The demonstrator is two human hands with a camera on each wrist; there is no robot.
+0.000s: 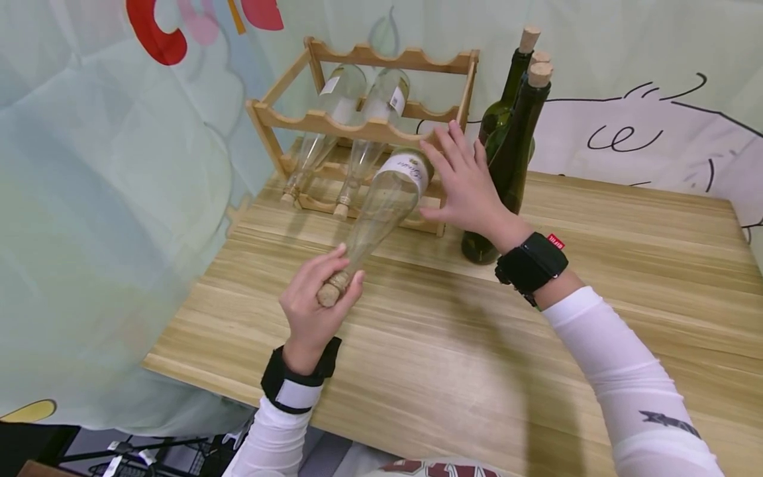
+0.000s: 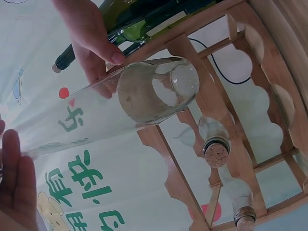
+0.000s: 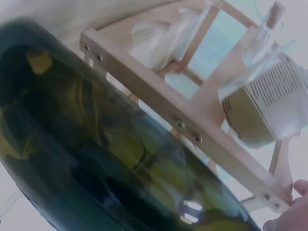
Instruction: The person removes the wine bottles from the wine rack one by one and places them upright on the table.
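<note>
A clear glass bottle (image 1: 386,202) with a white label and a cork lies tilted in front of the wooden wine rack (image 1: 298,120). My left hand (image 1: 310,301) holds its neck, close to the corked end. The base points up toward the rack's front upper rail, at the right. My right hand (image 1: 467,189) is spread beside that base, fingertips by the rail's right end; whether they touch rail or glass I cannot tell. Two more clear bottles, the left one (image 1: 316,142) and the middle one (image 1: 369,146), slope in the rack with corks toward me.
Several dark green corked bottles (image 1: 515,146) stand just right of the rack, behind my right wrist. The wooden table (image 1: 417,371) ends at a front edge near my body. A printed cloth (image 1: 119,199) hangs along the left and back.
</note>
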